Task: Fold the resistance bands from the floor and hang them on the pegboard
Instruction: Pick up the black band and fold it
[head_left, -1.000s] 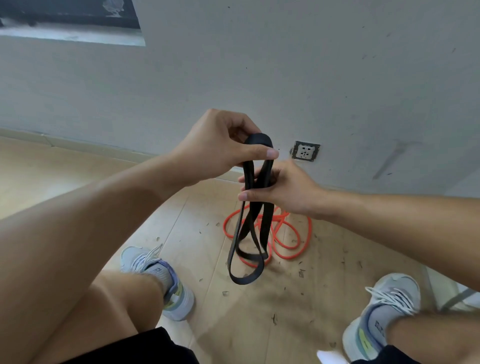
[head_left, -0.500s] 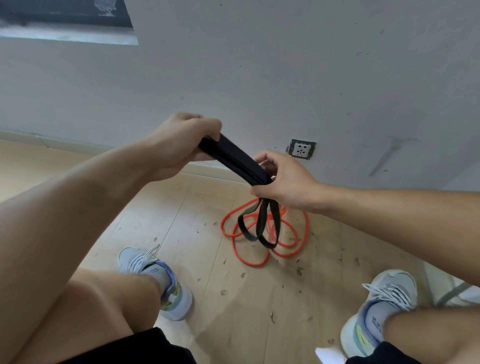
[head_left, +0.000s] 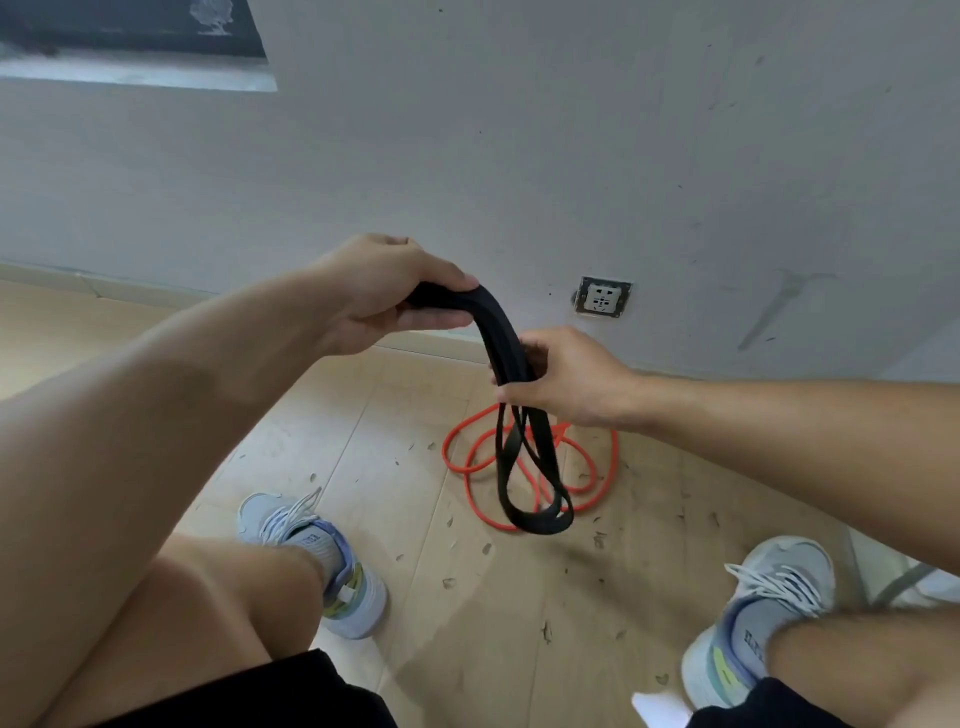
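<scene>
Black band (head_left: 498, 343) between gripping left hand (head_left: 384, 296) and right hand (head_left: 566, 374), above orange band (head_left: 530, 467).

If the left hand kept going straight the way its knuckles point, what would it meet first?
Most likely the right hand. The left hand, gripping the black band, points right and slightly down along the band toward it. If it passed behind, the wall near the socket would come next; depth is unclear.

wall socket (head_left: 602, 298) low on grey wall (head_left: 519, 156); debris-flecked wooden floor (head_left: 415, 415)

Flat black rubber resistance band (head_left: 506, 343) looks matt; thin orange rubber band (head_left: 613, 457) smooth; pale wood-plank floor (head_left: 467, 613) matt, littered.
</scene>
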